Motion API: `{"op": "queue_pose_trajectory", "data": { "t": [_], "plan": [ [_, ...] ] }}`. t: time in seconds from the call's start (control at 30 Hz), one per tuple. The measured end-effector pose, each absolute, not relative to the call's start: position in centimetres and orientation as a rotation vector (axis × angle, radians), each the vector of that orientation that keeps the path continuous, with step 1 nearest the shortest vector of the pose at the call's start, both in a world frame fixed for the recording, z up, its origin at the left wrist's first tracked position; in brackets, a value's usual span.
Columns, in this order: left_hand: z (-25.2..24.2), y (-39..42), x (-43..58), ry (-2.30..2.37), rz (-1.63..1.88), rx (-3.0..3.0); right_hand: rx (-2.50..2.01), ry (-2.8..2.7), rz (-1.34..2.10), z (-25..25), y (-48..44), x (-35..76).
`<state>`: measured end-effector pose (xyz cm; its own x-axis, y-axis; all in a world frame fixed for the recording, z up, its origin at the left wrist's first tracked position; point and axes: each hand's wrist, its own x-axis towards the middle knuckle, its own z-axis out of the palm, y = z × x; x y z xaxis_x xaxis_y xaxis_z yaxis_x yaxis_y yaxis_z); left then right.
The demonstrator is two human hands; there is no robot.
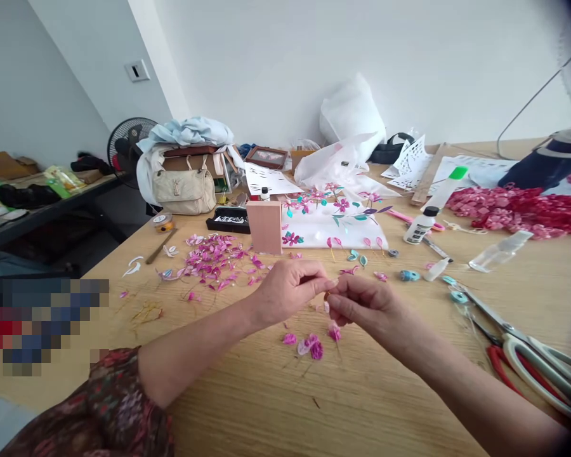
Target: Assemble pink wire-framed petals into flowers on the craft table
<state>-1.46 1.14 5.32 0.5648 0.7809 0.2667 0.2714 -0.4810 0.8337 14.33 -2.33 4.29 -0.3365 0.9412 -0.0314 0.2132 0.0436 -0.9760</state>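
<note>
My left hand (283, 292) and my right hand (374, 306) meet over the middle of the wooden table (228, 406), fingertips almost touching. Both are closed in a pinch. A tiny brownish bit shows at the right fingertips, too small to name. Just below the hands lie several loose pink and magenta fabric petals (316, 348) with thin wire stems. Left of my left hand spreads a heap of similar pink petals (214, 260). Behind the hands, finished-looking pink flowers with teal leaves (292, 238) rest on a white sheet (314, 219) beside a pinkish block (265, 227).
On the right are scissors (507, 327), a black-capped bottle (421, 226), a clear spray bottle (499, 252) and a red-pink petal pile (518, 212). A beige bag (184, 189) stands at the back left, near a black fan (128, 146). Thin gold wires (147, 312) lie left.
</note>
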Motion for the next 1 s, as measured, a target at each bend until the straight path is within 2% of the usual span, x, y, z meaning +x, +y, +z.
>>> {"op": "queue_pose_trajectory", "data": {
  "t": [0.2, 0.37, 0.47, 0.67, 1.0],
  "plan": [
    [6.0, 1.6, -2.7, 0.856, 0.813, 1.996, -1.228, -1.647, 1.106, 4.3, -1.8, 15.3],
    [4.3, 1.6, -4.8, 0.894, 0.201, 2.354, -1.335, -1.539, 1.092, 3.0, -1.7, 16.6],
    [2.8, 0.7, -5.1, 0.853, 0.034, 2.473, -1.391, -1.552, 1.096, 1.9, -1.7, 17.0],
    [1.4, -0.7, -3.9, 0.799, -0.05, 2.609, -1.399, -1.462, 1.063, 1.0, -1.7, 17.0],
    [1.9, -0.6, -3.4, 0.785, -0.049, 2.643, -1.376, -1.43, 1.042, -0.1, -1.4, 17.7]
  ]
}}
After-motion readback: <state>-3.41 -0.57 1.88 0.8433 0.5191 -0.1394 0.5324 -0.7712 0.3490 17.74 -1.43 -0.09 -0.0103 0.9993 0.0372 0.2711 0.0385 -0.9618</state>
